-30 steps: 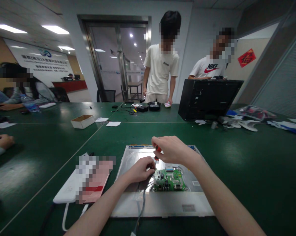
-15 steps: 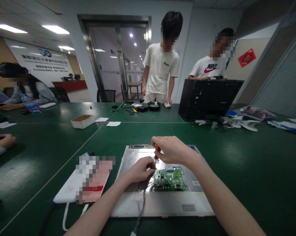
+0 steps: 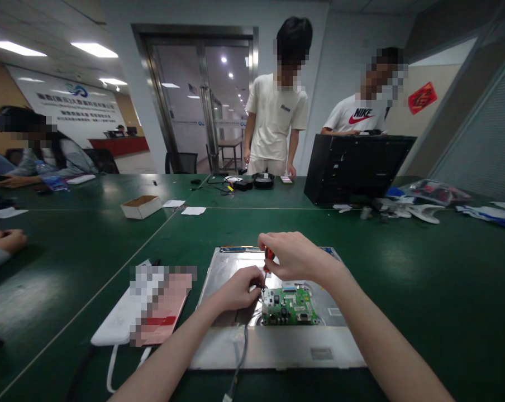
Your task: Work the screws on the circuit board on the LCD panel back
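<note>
Right hand (image 3: 292, 255): fingers wrapped round the handle of an orange-red and black screwdriver (image 3: 268, 254), shaft pointing down, near-vertical. Left hand (image 3: 244, 286): fingers curled beside the shaft, low at the board's far left corner. Can't tell if it's pinching a screw, steadying the tip or just resting. Hands close together, not clasped.

Work piece: green rectangular circuit board (image 3: 292, 307) with connectors along its edges, lying flat on a silver sheet-metal display panel (image 3: 277, 349), directly in front of the person. Grey bundled cable (image 3: 246, 346) runs from near the board's left side over the panel's near edge; its end looks loose.

Status, my read: board is exposed and in place on the panel, driver at the far left corner, so that fastening is mid-job. Can't tell whether it's being driven in or backed out. Other corners too small to confirm screws, so remaining count unknown. Loose cable end looks unsettled too.

Left of panel: white flat slab (image 3: 114, 321) and pink flat slab (image 3: 164, 332) side by side, white cord (image 3: 112, 374) off the near end. Further out on the dark green table (image 3: 403, 301): white open-topped cardboard box (image 3: 141, 207), bulky black plastic housing (image 3: 361, 167). Two people stand beyond the far side.
</note>
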The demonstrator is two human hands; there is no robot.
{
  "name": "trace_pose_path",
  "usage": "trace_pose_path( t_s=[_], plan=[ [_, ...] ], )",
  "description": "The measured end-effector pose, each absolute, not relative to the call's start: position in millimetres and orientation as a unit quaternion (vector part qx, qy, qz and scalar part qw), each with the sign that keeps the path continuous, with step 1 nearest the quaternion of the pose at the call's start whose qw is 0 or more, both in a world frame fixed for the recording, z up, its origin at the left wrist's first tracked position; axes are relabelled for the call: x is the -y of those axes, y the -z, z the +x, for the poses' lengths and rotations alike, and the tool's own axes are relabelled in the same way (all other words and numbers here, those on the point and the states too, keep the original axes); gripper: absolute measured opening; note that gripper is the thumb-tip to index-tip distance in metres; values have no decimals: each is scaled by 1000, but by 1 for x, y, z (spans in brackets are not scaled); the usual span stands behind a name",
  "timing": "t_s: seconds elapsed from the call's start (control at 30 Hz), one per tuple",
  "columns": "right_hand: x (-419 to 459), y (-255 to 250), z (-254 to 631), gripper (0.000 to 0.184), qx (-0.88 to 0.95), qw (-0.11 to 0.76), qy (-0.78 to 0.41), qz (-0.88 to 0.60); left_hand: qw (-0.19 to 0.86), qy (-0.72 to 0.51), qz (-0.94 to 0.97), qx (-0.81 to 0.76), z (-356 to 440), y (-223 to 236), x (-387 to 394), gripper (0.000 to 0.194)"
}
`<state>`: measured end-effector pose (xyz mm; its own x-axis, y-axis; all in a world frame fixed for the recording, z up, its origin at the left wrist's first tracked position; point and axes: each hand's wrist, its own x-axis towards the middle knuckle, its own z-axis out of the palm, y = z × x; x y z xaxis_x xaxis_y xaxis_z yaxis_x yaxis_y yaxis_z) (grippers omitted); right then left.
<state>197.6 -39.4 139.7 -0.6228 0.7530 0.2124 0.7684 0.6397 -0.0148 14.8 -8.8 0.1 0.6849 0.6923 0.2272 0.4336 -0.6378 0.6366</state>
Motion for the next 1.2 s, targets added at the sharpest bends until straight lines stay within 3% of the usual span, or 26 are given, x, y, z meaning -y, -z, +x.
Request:
trace_pose_path(
  t_s=[1.2],
  plan=[
    [39, -141, 197, 15, 893, 76, 36, -441, 284, -229, 870, -332, 17, -4, 11, 13]
  ],
)
